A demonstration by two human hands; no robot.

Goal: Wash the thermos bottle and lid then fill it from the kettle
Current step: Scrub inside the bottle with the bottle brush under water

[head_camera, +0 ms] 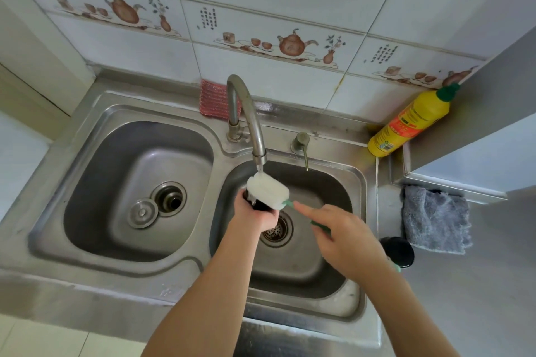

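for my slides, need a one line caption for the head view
Left hand holds the thermos bottle under the faucet; right hand works a sponge brush at its mouth.

A double sink (87, 243) sits in the counter (478, 284), its tap (246, 113) at the back rim between the two basins. Behind the tap a scrubbing pad (216, 98) leans on the wall. A loose plug (142, 213) lies in the left basin beside its drain. Over the right basin the left hand (251, 216) holds the thermos bottle (259, 205) under the spout, the sponge brush (268, 190) lying across its mouth, gripped by the right hand (345, 238). Right of the sink, a detergent bottle (412, 122) stands in the back corner, with a cloth (435, 219) and the lid (398, 252) nearer the front.
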